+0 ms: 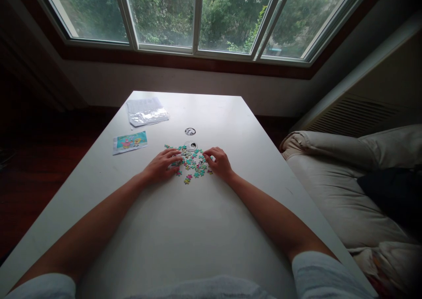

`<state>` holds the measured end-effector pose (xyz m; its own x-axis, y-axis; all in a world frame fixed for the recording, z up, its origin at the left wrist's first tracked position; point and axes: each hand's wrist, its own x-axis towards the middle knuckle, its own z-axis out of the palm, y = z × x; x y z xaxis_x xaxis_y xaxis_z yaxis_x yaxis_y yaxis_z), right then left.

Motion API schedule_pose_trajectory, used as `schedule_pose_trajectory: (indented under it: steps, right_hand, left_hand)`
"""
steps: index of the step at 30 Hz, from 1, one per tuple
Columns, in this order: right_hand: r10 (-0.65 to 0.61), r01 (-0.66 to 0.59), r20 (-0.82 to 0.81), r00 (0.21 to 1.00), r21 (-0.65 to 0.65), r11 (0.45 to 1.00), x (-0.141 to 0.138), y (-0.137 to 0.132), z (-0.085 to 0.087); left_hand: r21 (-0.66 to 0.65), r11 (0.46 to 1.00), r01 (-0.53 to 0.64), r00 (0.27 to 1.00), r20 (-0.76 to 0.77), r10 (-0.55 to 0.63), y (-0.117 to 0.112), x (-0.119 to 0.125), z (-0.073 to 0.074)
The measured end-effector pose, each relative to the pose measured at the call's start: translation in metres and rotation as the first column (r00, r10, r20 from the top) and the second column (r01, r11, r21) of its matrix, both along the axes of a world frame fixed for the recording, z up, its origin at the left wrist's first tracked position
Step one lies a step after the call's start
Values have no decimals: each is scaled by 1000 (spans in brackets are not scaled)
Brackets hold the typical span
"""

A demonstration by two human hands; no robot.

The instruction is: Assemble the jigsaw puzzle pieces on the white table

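A loose pile of small jigsaw puzzle pieces (189,162), mostly teal with some yellow and pink, lies on the white table (184,228). My left hand (161,165) rests at the pile's left side, fingers spread over its edge pieces. On the right side, my right hand (220,162) is bent with thumb and index finger apart, touching the outer pieces. I see nothing lifted in either hand. A round clear disc (191,146) lies at the far edge of the pile. Beyond it is a round dark-rimmed sticker or disc (190,132).
A cartoon picture card (130,142) lies left of the pile. Behind it sits a clear plastic sleeve with white paper (147,111). A beige sofa (326,189) with a dark cushion (392,193) stands along the right. Windows (165,15) are beyond the table's far edge.
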<state>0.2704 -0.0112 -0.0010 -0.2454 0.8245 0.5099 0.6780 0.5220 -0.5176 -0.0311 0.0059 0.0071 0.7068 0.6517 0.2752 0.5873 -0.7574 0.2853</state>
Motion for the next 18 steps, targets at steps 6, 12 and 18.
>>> schedule_pose_trajectory:
  steps: [6, 12, 18]
  right_hand:
    - [53, -54, 114, 992, 12, 998, -4, -2, -5]
    - [175, -187, 199, 964, 42, 982, -13, -9, -6]
    - [172, -183, 264, 949, 16, 983, -13, -8, -8]
  left_hand:
    - [41, 997, 58, 998, -10, -57, -7, 7, 8]
    - [32, 992, 120, 992, -34, -119, -29, 24, 24]
    - [13, 972, 233, 966, -115, -230, -35, 33, 26]
